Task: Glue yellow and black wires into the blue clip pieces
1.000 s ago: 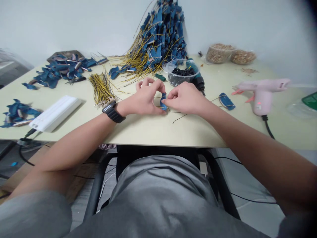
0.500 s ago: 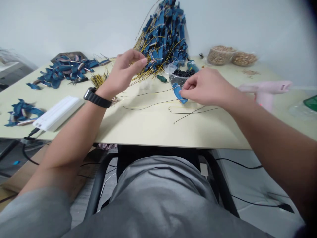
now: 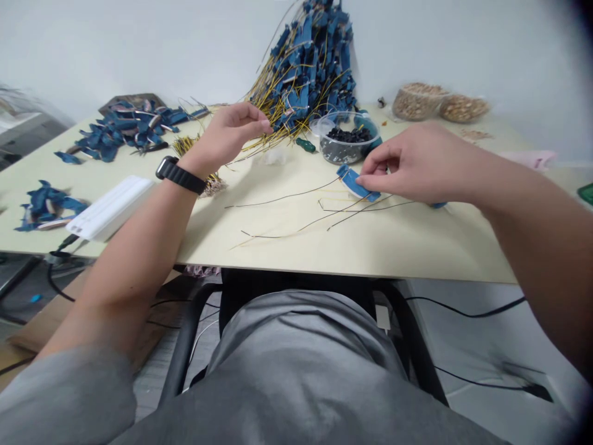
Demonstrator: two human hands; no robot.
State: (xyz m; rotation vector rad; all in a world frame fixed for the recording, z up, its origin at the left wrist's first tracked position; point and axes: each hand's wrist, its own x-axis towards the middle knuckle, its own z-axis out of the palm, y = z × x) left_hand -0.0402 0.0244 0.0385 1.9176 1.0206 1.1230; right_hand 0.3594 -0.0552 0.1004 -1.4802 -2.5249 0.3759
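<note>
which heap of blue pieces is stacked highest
The tall heap against the wall behind the clear tub, bristling with yellow wires. The two heaps at the table's left, and, lie low and flat.

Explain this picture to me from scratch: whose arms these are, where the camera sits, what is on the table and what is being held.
There is no machine here. A person wears the camera on the head, so the view looks down over their grey shirt at their own two bare arms.

The right hand pinches a small flat blue plastic piece just above the pale table top; thin dark wires trail from it across the surface. The left hand, with a black watch on its wrist, is raised with fingers closed near a bundle of yellow wires; whether it grips anything I cannot tell.

Behind stand a tall heap of blue pieces with yellow wires, a clear plastic tub of small black parts and two bags of brown bits. To the left lie more blue pieces and a white ridged block.
</note>
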